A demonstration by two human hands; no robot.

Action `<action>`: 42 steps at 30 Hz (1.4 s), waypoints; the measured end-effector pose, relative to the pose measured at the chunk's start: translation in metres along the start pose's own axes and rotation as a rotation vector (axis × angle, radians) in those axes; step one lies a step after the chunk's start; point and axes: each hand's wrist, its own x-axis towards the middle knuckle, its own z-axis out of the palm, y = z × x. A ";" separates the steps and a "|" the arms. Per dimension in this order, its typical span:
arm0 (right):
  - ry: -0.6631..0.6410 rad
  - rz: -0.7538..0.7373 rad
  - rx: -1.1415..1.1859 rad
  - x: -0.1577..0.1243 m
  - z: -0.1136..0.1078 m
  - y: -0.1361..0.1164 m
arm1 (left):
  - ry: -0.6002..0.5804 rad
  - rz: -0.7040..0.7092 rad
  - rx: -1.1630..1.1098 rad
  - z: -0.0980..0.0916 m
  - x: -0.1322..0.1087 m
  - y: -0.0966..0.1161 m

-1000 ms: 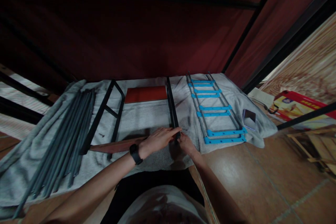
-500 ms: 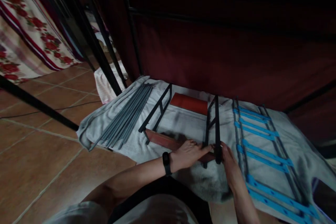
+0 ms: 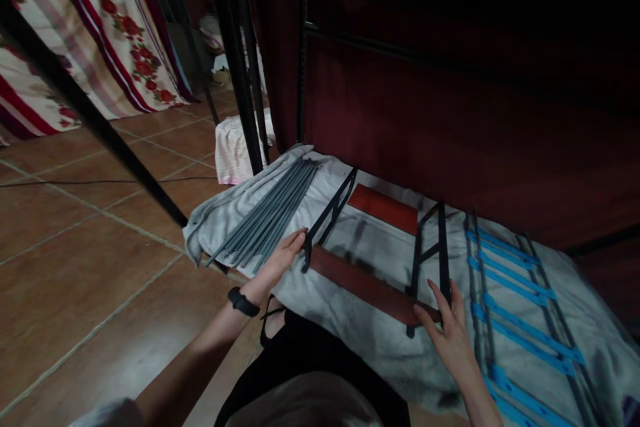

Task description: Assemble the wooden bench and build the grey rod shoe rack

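Frame (image 3: 365, 285) touches the left hand (image 3: 281, 260), grip unclear, and the right hand (image 3: 452, 335), fingers spread round one corner.

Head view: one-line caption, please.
Left hand and right hand at opposite black frames, brown board between; gray tubes and blue bars flanking.

You've got open cloth (image 3: 375, 245) inside the black frame (image 3: 443, 250), top-down entry between the red board (image 3: 383, 208) and brown board (image 3: 365, 285). Frame's near corners: your left hand (image 3: 281, 259) and right hand (image 3: 450, 333) occupy them. Left lane's tight, grey rods (image 3: 277, 213) just beside the frame. Right lane's narrow too, blue-barred rack (image 3: 533, 347) alongside. Dark red fabric (image 3: 450, 127) walls the cloth's far edge. Black bar (image 3: 100, 125) slants to its left corner.
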 end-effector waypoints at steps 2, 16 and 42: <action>-0.018 -0.112 -0.083 0.001 0.000 0.005 | -0.079 -0.061 -0.120 0.001 0.000 -0.007; -0.129 -0.324 -0.296 0.011 0.003 0.005 | -0.206 -0.068 -0.364 -0.003 0.002 -0.045; -0.120 -0.430 -0.486 0.004 -0.004 0.006 | -0.328 0.085 -0.313 0.000 0.005 -0.028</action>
